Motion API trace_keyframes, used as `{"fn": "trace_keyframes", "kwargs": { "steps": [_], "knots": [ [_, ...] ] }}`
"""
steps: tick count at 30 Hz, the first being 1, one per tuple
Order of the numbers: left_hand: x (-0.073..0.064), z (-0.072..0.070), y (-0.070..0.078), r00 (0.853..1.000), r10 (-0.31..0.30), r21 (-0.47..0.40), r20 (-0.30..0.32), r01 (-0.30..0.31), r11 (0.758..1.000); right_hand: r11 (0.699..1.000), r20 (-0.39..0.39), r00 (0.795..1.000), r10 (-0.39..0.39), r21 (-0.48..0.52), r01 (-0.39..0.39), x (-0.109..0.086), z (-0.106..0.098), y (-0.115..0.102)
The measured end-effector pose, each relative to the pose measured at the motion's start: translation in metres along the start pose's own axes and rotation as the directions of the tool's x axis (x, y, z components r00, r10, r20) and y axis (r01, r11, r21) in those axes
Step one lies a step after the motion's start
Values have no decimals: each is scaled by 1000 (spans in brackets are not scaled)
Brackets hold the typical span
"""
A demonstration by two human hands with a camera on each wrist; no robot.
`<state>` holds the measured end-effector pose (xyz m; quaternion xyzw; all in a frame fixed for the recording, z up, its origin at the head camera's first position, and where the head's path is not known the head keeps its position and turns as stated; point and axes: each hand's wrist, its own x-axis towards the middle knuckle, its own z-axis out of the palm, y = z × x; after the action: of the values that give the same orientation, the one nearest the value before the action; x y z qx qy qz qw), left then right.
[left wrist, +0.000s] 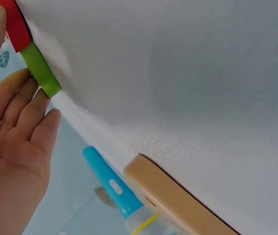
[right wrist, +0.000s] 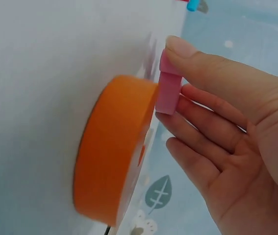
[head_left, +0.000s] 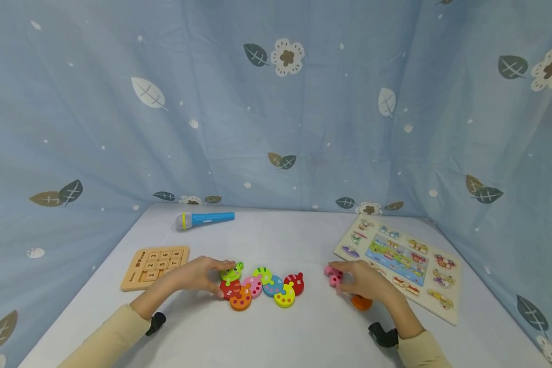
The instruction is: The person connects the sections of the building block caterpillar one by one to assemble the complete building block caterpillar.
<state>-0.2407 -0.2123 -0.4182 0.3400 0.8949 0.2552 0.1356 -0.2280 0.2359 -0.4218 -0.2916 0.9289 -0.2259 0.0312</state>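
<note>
A row of joined, numbered caterpillar puzzle pieces (head_left: 253,286) lies mid-table, with a green smiling head (head_left: 231,274) at its left end. My left hand (head_left: 197,276) is at that end. Its thumb touches the red piece (left wrist: 14,24) and its fairly straight fingers touch the green head's edge (left wrist: 41,69). Off to the right, my right hand (head_left: 364,279) pinches a pink dotted puzzle piece (right wrist: 169,88) between thumb and fingers, held on edge. An orange round piece (right wrist: 110,152) lies on the table close to that hand, partly hidden by it in the head view.
A wooden number slide puzzle (head_left: 154,267) lies at the left, and a blue toy microphone (head_left: 208,219) behind it. A wooden picture peg board (head_left: 434,301) sits slanted at the right, near my right hand. A patterned blue curtain (head_left: 276,128) hangs behind the white table (head_left: 267,342).
</note>
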Motion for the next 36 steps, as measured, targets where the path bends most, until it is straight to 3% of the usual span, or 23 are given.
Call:
{"fn": "trace_keyframes", "kwargs": {
  "steps": [20,28,36],
  "knots": [
    [1,-1,2,1000,-17,0,5,17,1000,999,40,998,-48,-11,49,9,1,-22],
    [1,0,1,999,-35,-6,5,35,999,994,34,994,-107,-1,107,17,5,-28],
    [1,0,2,999,-36,-8,13,36,999,991,23,993,-117,-61,118,27,11,-31]
  ]
}}
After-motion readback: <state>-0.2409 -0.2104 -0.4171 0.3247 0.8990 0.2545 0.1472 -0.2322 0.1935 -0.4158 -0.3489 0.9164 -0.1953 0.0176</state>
